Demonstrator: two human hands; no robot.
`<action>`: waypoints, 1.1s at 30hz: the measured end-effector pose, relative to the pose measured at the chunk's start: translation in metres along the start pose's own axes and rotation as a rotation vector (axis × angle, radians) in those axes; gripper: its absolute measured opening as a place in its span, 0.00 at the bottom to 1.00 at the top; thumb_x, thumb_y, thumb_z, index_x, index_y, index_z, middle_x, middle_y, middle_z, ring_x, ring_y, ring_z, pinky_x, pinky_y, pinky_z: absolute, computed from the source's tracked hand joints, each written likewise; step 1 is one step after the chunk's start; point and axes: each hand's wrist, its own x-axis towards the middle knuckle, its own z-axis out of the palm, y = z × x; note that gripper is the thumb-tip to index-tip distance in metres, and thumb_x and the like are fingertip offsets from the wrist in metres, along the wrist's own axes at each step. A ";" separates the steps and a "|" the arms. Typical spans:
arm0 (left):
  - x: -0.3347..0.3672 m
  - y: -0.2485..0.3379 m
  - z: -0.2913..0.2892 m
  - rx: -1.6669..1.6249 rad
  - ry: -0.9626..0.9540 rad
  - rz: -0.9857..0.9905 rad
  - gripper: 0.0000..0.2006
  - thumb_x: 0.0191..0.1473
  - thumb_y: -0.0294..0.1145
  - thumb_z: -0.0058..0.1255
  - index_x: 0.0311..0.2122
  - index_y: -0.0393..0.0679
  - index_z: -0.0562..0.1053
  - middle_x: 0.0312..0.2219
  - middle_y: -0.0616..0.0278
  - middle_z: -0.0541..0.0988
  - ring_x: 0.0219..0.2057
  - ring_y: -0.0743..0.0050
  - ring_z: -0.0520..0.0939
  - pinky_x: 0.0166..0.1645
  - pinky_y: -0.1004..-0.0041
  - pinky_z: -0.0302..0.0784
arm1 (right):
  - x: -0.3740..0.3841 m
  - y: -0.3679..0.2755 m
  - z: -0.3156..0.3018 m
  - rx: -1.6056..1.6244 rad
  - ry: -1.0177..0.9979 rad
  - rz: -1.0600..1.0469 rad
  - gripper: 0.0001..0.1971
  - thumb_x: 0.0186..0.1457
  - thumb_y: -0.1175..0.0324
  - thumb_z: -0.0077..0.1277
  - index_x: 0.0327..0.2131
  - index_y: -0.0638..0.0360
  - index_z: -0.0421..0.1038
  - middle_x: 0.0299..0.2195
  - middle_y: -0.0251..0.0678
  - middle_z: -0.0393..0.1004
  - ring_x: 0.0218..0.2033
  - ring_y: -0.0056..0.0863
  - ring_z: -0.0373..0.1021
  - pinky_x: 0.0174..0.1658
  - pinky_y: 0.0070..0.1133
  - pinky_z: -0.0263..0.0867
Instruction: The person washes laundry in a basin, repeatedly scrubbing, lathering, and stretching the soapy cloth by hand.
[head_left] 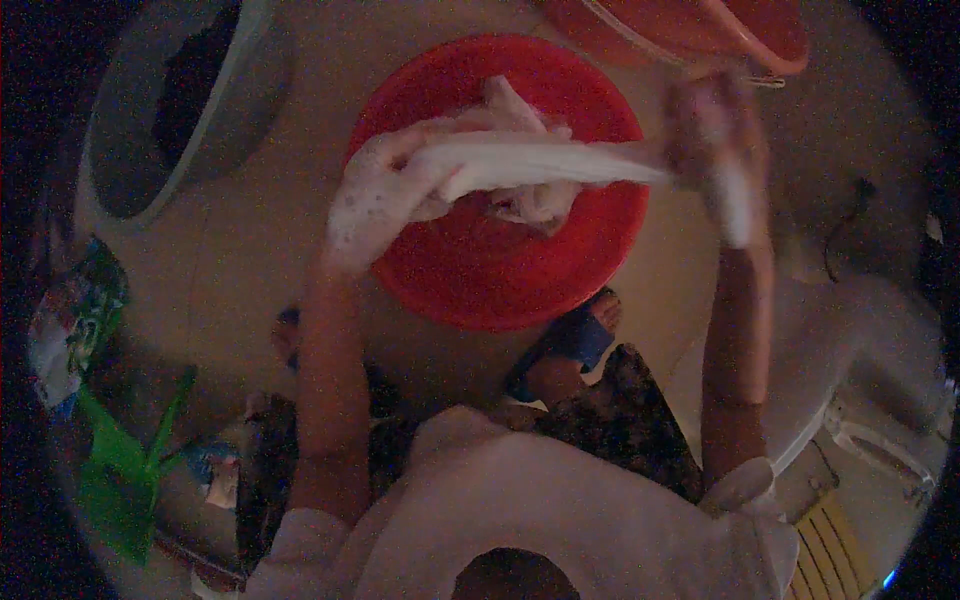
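A pale cloth (540, 164) stretches taut and twisted between my two hands, over a round red basin (480, 285). My left hand (385, 190), coated in soap suds, is closed around the cloth's left end above the basin's left rim. My right hand (715, 130) is beyond the right rim, smeared by motion, and the cloth narrows to a point at it. White foam lies on that wrist. More crumpled whitish-pink cloth (510, 110) shows behind and below the stretched part; whether it is the same piece, I cannot tell.
An orange-red tub (760, 35) stands at the far right, and a grey-white rounded container (130, 190) with a dark opening at the far left. A green plastic thing (120, 470) lies near left. My feet in blue slippers (575, 350) are by the basin's near edge.
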 end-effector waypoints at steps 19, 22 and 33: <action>-0.034 -0.032 0.099 0.558 -0.232 -0.195 0.35 0.35 0.41 0.49 0.51 0.40 0.55 0.47 0.53 0.61 0.50 0.59 0.59 0.55 0.67 0.50 | -0.046 0.097 0.136 0.085 -0.100 -0.078 0.07 0.40 0.76 0.44 0.27 0.60 0.66 0.23 0.41 0.69 0.24 0.37 0.67 0.29 0.27 0.62; -0.083 -0.099 0.087 0.517 0.137 0.301 0.32 0.36 0.44 0.47 0.49 0.39 0.58 0.47 0.52 0.61 0.50 0.57 0.58 0.56 0.67 0.49 | -0.096 0.063 0.183 -0.130 0.059 -0.476 0.07 0.38 0.74 0.46 0.26 0.61 0.65 0.23 0.41 0.68 0.25 0.36 0.67 0.30 0.27 0.62; -0.043 0.009 0.074 -0.383 0.217 -0.062 0.24 0.40 0.39 0.52 0.43 0.38 0.62 0.34 0.54 0.67 0.33 0.63 0.72 0.37 0.70 0.70 | -0.026 0.100 0.018 0.543 -0.399 0.308 0.12 0.47 0.61 0.48 0.32 0.58 0.65 0.30 0.30 0.67 0.33 0.22 0.65 0.36 0.20 0.61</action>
